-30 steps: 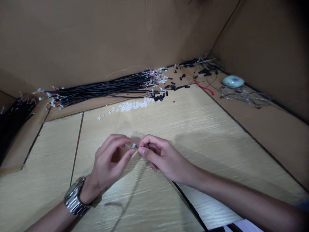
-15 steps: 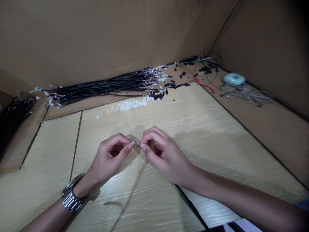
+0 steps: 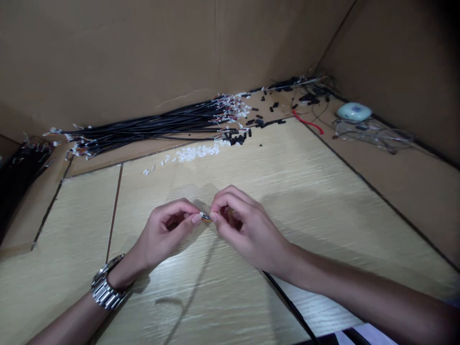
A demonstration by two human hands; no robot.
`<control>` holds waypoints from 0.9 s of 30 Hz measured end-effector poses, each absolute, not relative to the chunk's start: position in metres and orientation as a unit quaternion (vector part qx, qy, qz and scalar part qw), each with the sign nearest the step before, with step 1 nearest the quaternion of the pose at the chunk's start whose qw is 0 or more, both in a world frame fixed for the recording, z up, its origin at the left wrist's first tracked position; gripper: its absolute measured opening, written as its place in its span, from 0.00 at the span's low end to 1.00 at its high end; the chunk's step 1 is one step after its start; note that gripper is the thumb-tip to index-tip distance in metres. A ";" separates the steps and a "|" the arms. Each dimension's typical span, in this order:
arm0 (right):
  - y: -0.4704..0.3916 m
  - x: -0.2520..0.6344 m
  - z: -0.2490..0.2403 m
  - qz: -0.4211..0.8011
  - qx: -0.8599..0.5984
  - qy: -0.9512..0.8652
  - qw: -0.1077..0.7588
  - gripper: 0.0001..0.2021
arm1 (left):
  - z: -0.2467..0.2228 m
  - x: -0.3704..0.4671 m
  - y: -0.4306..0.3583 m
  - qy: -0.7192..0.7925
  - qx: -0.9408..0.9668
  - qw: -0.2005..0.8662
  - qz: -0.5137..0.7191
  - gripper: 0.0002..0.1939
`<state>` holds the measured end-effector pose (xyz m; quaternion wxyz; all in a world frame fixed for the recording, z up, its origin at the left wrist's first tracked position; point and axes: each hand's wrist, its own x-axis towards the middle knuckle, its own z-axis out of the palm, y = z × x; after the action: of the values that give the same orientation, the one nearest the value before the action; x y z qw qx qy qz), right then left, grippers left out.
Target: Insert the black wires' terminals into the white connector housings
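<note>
Above the middle of the pale wooden table (image 3: 151, 297), my left hand (image 3: 172, 227) pinches a small white connector (image 3: 201, 215) between thumb and forefinger. Short coloured wires (image 3: 206, 217) run from the connector to the fingertips of my right hand (image 3: 239, 225), which are closed on them. The two hands are close together, with only that short stretch of wire showing between them. A black cable (image 3: 289, 304) comes out from under my right wrist and runs to the bottom edge; its link to the wires is hidden by my right hand.
Behind lie a bundle of black cables (image 3: 154, 122), white connectors (image 3: 197, 153) and small black sleeves (image 3: 237, 139). A red piece (image 3: 307, 122), a pale green oval object (image 3: 354, 112) and clear plastic (image 3: 373, 132) lie at right. More cables (image 3: 21, 172) are at far left.
My left hand has shifted slightly right, towards my right hand, with the connector still pinched. The right hand keeps its hold on the wires. The view has shifted slightly.
</note>
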<state>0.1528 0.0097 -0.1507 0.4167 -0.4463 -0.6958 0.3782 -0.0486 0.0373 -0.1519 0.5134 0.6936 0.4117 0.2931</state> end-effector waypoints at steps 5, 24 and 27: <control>0.009 0.152 -0.151 0.384 -0.437 -0.698 0.418 0.05 | -0.151 -0.050 0.037 0.410 0.691 0.520 0.289 0.06; 0.006 0.150 -0.153 0.299 -0.418 -0.713 0.476 0.04 | -0.141 -0.043 0.032 0.433 0.490 0.697 0.294 0.08; 0.005 0.150 -0.152 0.275 -0.423 -0.719 0.478 0.04 | -0.140 -0.041 0.030 0.430 0.472 0.712 0.292 0.08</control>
<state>0.1496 0.0051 -0.1519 0.4785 -0.4228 -0.7188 0.2749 -0.0412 0.0303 -0.1396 0.7124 0.4719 0.4295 0.2921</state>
